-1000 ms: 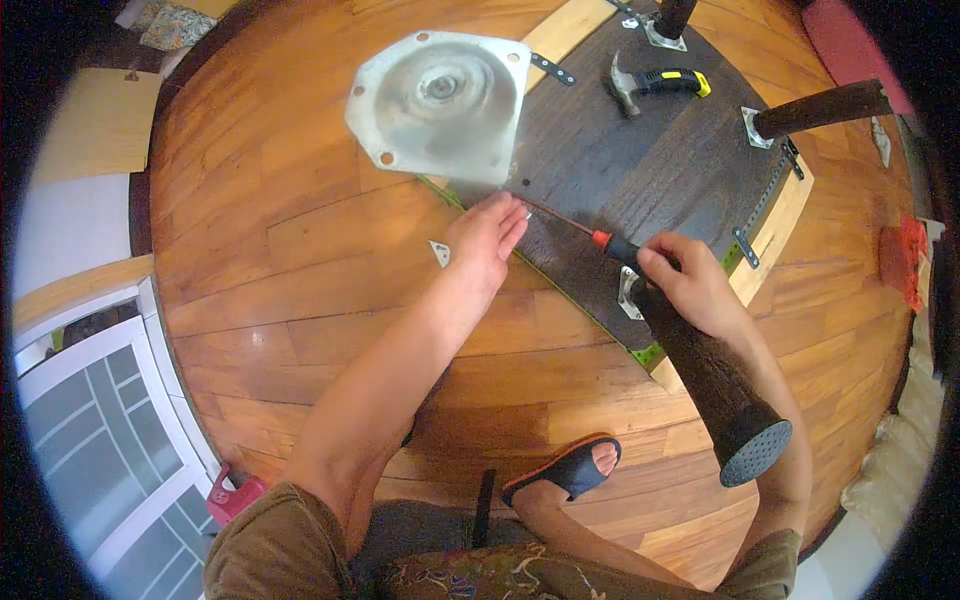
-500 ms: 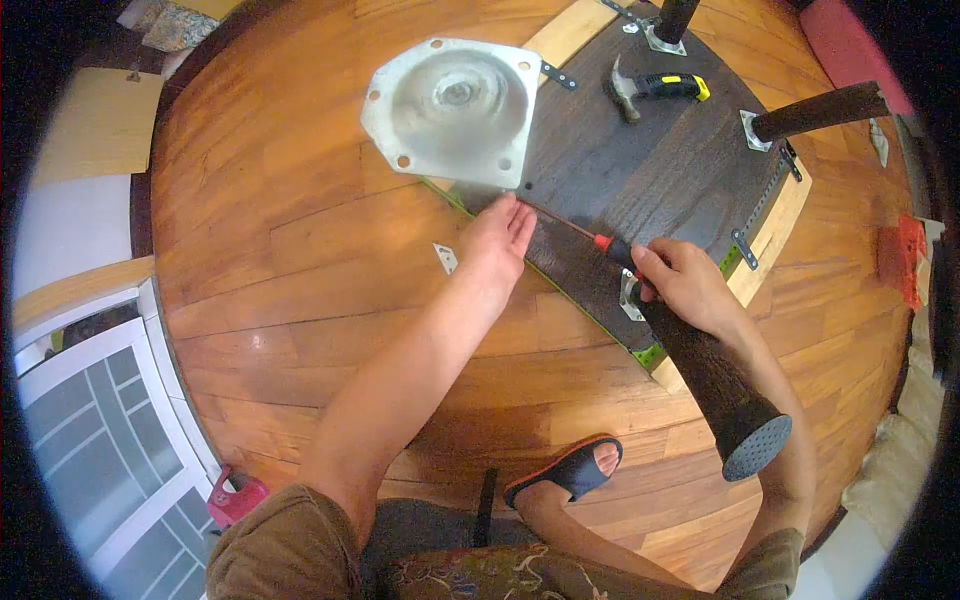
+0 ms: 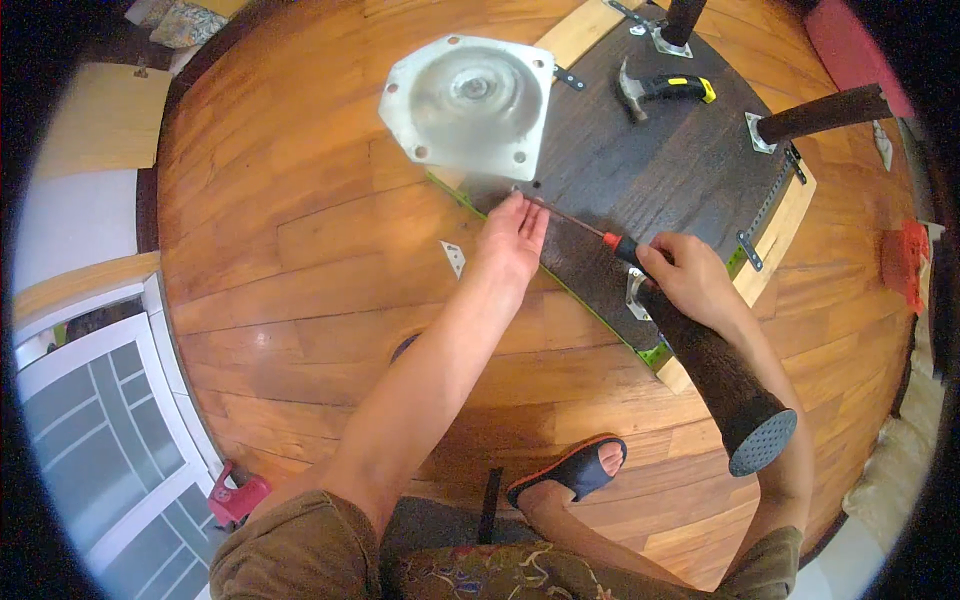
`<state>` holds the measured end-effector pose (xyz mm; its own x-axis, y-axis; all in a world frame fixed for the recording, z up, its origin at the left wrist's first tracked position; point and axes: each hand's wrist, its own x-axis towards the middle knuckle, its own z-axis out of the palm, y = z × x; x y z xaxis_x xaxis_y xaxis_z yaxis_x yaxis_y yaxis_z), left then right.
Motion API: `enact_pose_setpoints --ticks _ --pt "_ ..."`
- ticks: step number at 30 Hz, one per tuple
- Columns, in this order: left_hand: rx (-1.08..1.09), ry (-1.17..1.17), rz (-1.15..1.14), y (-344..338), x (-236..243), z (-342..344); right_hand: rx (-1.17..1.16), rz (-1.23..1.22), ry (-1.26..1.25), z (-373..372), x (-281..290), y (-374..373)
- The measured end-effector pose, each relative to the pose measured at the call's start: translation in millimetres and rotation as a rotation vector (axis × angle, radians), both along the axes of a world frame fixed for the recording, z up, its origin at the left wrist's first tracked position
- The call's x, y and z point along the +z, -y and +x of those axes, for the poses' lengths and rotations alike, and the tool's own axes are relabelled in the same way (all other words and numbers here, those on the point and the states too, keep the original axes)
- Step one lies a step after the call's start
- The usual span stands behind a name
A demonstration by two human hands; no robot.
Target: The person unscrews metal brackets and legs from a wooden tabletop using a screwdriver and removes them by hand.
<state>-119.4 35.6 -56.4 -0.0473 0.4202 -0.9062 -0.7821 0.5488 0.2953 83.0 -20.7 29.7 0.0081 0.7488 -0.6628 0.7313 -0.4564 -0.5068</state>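
Observation:
My right hand (image 3: 688, 272) grips the black-and-red handle of a screwdriver (image 3: 622, 248). Its long thin shaft runs left across the dark wooden panel (image 3: 665, 170). At the shaft's tip, my left hand (image 3: 515, 235) pinches with thumb and fingers; whatever is between them is too small to make out. Just beyond looms a silver metal plate (image 3: 470, 105) with corner holes, large and blurred, covering part of the panel's left side. A dark table leg (image 3: 715, 375) rises from a metal bracket (image 3: 638, 295) on the panel, passing in front of my right forearm.
Two more dark legs (image 3: 820, 118) (image 3: 683, 22) stand on the panel's far and right sides. A claw hammer (image 3: 665, 90) lies on it. Pale wood strips (image 3: 775, 245) and black brackets (image 3: 748, 252) line its edges. A small white plate (image 3: 453, 258) lies on the wooden floor (image 3: 300, 270).
The view has shifted slightly, so most things sit a little further right. Both hands keep their places on the screwdriver and at its tip.

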Motion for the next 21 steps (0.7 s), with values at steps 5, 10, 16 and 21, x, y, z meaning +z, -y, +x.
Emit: enact_pose_setpoints --ticks 5,10,16,21 --pt "0.008 -0.009 0.022 0 -3 -1 0.101 0.177 0.070 -4 8 -1" --pt "-0.023 -0.014 0.040 0 -7 -1 0.020 0.085 -0.057 2 1 -4" --pt "-0.038 0.026 0.069 2 -6 -4 0.099 0.081 0.023 -4 4 -4" --pt "-0.037 0.010 0.074 4 -4 -4 0.077 0.200 -0.020 -4 -1 -1"
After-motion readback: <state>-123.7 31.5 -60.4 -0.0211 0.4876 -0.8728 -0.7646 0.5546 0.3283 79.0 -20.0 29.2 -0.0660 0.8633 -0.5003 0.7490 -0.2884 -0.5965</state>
